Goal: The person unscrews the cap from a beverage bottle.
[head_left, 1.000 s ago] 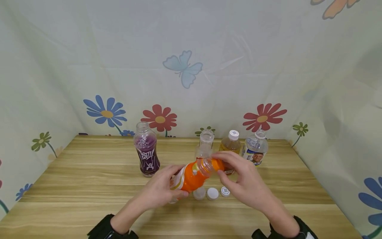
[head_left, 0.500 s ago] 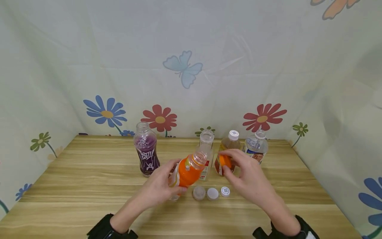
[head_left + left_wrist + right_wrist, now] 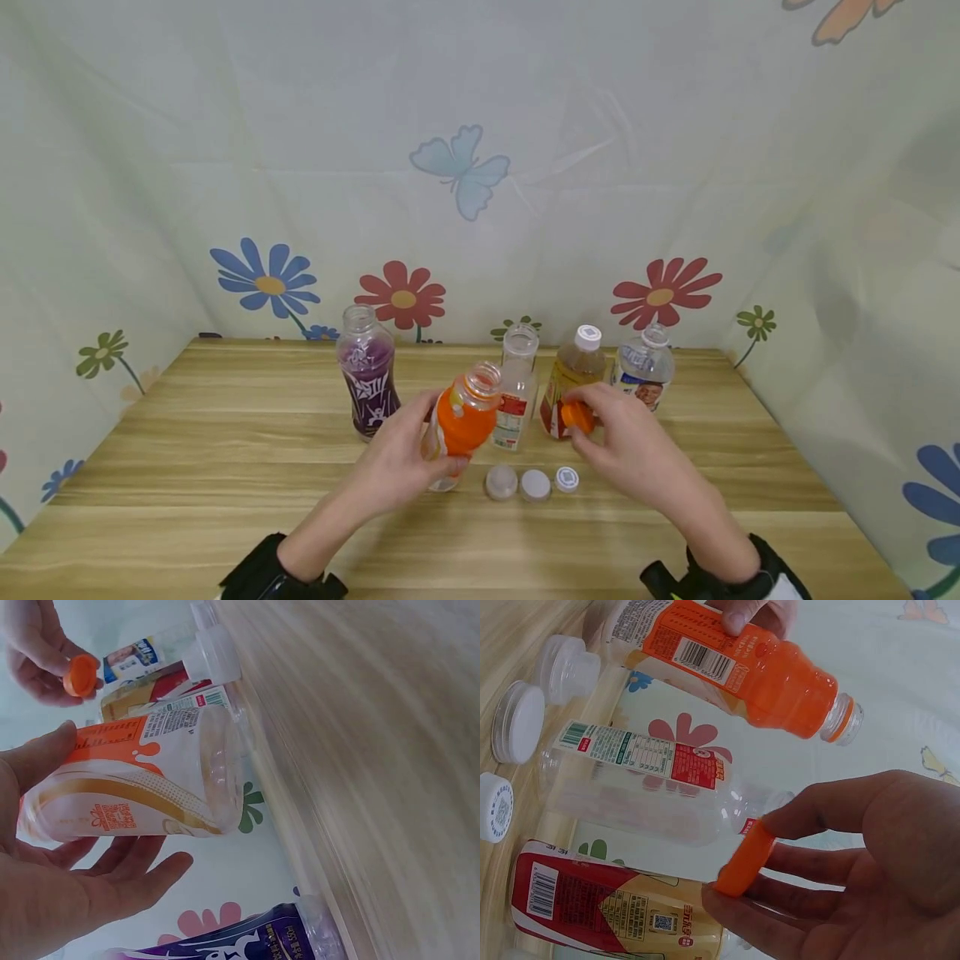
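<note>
My left hand (image 3: 401, 454) grips an orange-and-white labelled bottle (image 3: 467, 417) round its body. The bottle leans slightly to the right, its clear mouth uncovered, and its base looks just off the table in the left wrist view. To the right, my right hand (image 3: 626, 433) pinches an orange bottle cap (image 3: 745, 859) between thumb and fingers, apart from the bottle. Below the hands three white caps lie in a row: a translucent cap (image 3: 501, 482), a plain white cap (image 3: 536, 485) and a smaller printed cap (image 3: 567, 479).
A purple-labelled bottle (image 3: 369, 375) without a cap stands at left. Behind the hands stand a clear bottle (image 3: 513, 400), a white-capped bottle (image 3: 567, 379) with a red and gold label, and an uncapped clear bottle (image 3: 643, 367). A patterned curtain (image 3: 480, 108) hangs behind the wooden table (image 3: 225, 433).
The orange cap has come off the bottle's mouth and moved right and slightly down in my right hand. My left hand has tipped the bottle closer to upright.
</note>
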{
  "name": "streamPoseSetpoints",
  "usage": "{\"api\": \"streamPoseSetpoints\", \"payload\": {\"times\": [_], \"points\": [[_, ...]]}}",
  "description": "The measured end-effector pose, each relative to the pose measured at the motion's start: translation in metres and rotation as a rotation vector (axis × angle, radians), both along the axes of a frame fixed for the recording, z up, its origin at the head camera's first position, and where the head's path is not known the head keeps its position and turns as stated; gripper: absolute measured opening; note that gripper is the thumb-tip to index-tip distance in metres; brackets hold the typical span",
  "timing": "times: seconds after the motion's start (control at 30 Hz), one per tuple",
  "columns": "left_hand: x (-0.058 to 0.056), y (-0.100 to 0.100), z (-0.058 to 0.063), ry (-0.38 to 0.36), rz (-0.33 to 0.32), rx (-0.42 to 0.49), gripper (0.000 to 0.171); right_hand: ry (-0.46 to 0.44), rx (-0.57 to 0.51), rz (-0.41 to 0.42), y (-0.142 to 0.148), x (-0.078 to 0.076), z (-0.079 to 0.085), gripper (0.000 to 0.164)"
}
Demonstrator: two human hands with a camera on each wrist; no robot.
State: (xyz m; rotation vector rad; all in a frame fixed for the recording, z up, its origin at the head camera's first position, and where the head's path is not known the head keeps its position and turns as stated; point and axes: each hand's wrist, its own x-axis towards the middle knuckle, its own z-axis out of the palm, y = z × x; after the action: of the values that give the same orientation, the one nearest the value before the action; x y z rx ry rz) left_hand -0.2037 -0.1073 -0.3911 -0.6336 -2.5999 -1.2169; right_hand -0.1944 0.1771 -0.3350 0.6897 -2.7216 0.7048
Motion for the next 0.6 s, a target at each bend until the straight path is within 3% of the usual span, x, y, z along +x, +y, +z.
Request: {"api": "streamPoseSetpoints", "payload": {"times": [0.17, 0.33, 0.6], "points": [[0.000, 0.001, 0.002, -0.036, 0.048, 0.008, 0.074, -0.050, 0.081, 0.019, 0.002, -0.004, -0.003, 0.024], [-0.001, 0.000, 0.004, -0.055, 0.045, 0.028, 0.074, -0.051, 0.159, 0.002, 0.003, -0.010, -0.009, 0.021], [-0.006, 0.000, 0.003, -0.060, 0.044, 0.040, 0.071, -0.115, 0.195, -0.003, 0.007, -0.017, -0.016, 0.015]]}}
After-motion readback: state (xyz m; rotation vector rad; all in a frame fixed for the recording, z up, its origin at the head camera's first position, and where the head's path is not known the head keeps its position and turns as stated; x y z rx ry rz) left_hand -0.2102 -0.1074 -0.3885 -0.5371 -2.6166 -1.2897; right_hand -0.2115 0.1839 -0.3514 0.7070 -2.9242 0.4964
